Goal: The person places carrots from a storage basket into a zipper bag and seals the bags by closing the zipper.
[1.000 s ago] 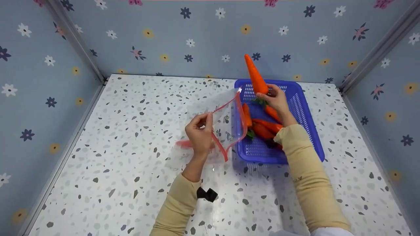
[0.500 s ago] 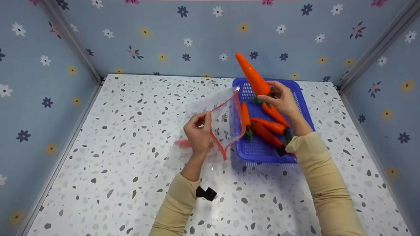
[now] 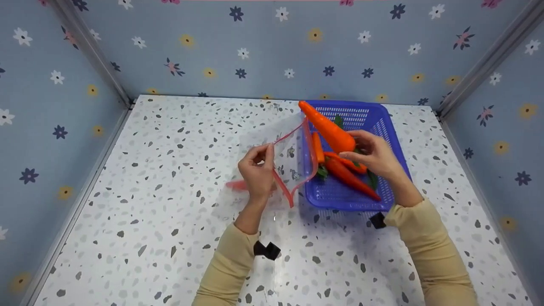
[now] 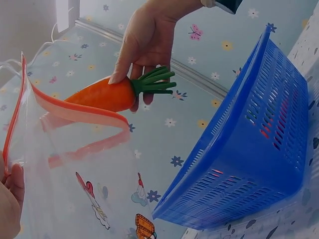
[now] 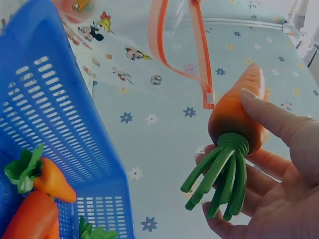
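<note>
My right hand holds an orange carrot by its thick end, thumb on one side and fingers on the other. The carrot's green stems show in the right wrist view. Its tip points up and left, by the mouth of a clear zip bag with red edges and printed cartoon figures. My left hand pinches one side of that mouth, which gapes towards the basket. Through the bag, partly behind the left hand, shows a reddish pointed shape.
A blue perforated basket stands right of the bag, beneath my right hand. Inside lie a long red vegetable, a smaller orange one and green leaves. Flower-patterned panels rise behind and beside the speckled tabletop.
The right hand has moved down and towards me with the carrot, whose tip has swung left and lower, towards the bag's mouth. My left hand has kept its pinch on the bag.
</note>
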A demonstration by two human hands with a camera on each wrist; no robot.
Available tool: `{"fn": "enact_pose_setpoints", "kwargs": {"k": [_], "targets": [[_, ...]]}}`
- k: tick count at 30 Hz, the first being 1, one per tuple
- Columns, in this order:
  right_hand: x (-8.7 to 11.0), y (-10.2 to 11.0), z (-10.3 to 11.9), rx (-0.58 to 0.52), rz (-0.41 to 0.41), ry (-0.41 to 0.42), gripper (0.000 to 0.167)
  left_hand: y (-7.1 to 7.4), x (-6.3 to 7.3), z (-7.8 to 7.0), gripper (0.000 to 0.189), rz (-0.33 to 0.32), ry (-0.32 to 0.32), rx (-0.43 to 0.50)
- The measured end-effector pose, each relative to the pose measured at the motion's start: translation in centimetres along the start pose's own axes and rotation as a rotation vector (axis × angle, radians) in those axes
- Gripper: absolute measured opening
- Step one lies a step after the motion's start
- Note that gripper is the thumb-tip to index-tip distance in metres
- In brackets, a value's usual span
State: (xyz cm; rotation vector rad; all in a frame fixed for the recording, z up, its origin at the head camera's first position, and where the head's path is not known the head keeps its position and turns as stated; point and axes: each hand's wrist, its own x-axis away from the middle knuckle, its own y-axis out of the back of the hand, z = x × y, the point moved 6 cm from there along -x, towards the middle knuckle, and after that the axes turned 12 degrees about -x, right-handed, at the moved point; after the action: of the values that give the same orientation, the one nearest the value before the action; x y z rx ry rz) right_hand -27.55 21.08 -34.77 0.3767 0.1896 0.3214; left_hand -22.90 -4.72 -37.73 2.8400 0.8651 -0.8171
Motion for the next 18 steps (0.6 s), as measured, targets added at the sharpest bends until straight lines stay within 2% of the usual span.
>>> {"fn": "enact_pose_setpoints", "kwargs": {"k": [6,14,18], "targets": [[2.0,-0.9,-0.2,0.006,0.044,-0.021,0.045,0.3,-0.1,-2.0,0.006,0.017,0.002,-0.014],[4.4,-2.5,2.5,0.049,0.106,-0.022,0.042,0.3,0.0,-2.2,0.007,0.031,0.023,-0.038],[4.8,-3.0,2.6,0.071,0.125,-0.021,0.041,0.3,0.1,-2.3,0.007,0.035,0.023,-0.054]]}}
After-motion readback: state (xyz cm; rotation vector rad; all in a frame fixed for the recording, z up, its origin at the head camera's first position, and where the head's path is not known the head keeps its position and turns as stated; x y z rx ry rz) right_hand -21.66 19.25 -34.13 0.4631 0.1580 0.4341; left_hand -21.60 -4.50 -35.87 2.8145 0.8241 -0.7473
